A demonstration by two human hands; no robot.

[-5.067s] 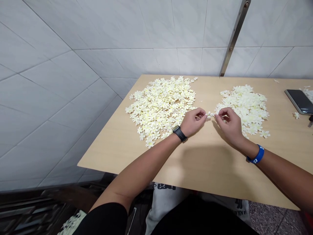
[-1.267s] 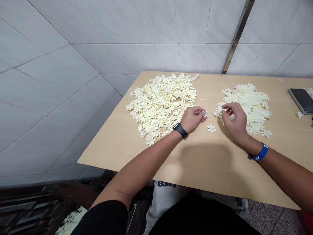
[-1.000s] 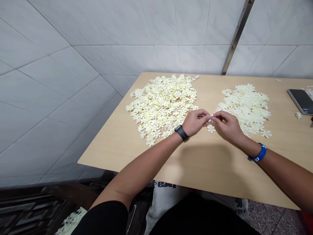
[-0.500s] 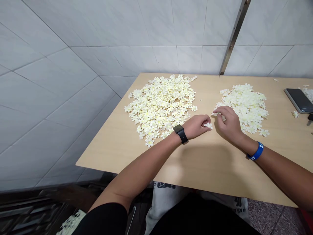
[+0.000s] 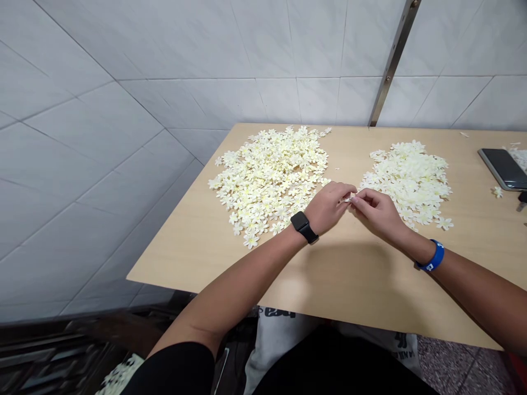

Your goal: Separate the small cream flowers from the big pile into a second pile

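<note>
Both of my hands meet above the table between two heaps of small white flowers. My left hand [image 5: 328,205], with a black watch at its wrist, pinches a white artificial flower [image 5: 347,200], mostly covered by the fingers. My right hand [image 5: 379,213], wearing a blue wristband, has its thumb and index finger closed at that same flower; whether it grips a second piece is hidden. To the left lies the larger heap of yellow-centred flowers [image 5: 267,175]. Just beyond my right hand spreads the smaller, paler heap of flowers [image 5: 411,175].
A phone [image 5: 504,169] lies at the right of the wooden table [image 5: 197,247], with a single flower [image 5: 497,192] close by. Tiled wall [image 5: 214,99] borders the table's back, and a metal strip [image 5: 389,77] runs up it. More white flowers [image 5: 121,376] show below, at lower left.
My right hand has moved left and slightly down from the right heap's edge to meet my left hand. My left hand has lifted a little and turned, still holding the flower.
</note>
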